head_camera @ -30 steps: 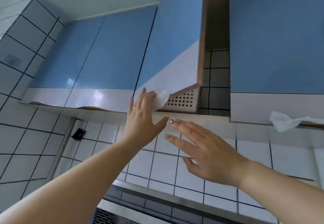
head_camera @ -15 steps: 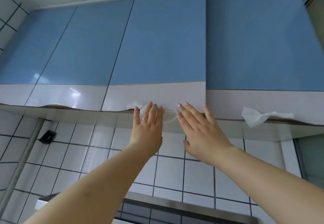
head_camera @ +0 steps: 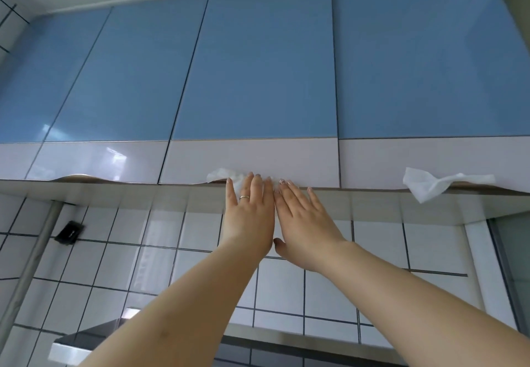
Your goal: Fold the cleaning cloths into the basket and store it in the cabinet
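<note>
Both hands, the left hand [head_camera: 249, 217] and right hand [head_camera: 304, 223], lie flat with straight fingers, side by side, on the shut blue cabinet door's [head_camera: 255, 65] lower edge at 12 o'clock, over a white cloth [head_camera: 222, 175] caught there, probably soft and light, best pinched at its loose corner.

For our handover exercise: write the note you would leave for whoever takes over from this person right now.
Left hand: fingers straight, pressing the door's lower edge at a white cloth.
Right hand: flat beside it, fingertips on the same edge.
Cabinet door: looks shut; basket not visible.
Second white cloth hangs from the next door's edge.
Left: check whether both cloths are trapped, free them.
</note>
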The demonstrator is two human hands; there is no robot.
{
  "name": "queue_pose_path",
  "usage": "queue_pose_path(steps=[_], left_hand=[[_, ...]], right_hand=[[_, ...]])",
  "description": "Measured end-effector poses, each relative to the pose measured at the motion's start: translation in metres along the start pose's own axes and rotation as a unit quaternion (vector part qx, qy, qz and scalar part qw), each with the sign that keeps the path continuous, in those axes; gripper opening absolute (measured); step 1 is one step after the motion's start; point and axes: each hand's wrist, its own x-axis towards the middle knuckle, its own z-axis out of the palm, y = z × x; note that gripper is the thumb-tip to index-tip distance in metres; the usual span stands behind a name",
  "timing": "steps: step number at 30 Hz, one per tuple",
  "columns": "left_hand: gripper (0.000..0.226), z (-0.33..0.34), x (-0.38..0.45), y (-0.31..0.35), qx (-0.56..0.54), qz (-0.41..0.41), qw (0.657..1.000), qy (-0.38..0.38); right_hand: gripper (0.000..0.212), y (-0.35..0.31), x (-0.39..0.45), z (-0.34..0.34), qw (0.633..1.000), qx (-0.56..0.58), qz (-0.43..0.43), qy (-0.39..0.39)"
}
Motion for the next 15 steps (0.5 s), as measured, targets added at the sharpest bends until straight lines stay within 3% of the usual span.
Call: queue_pose_path(steps=[15], left_hand=[[0.085, 0.0043, 0.0019, 0.004, -0.028, 0.002, 1.0, 0.014]], right_hand=[[0.087, 0.0008, 0.006, 0.0106, 1.0, 0.015, 0.01, 0.002]])
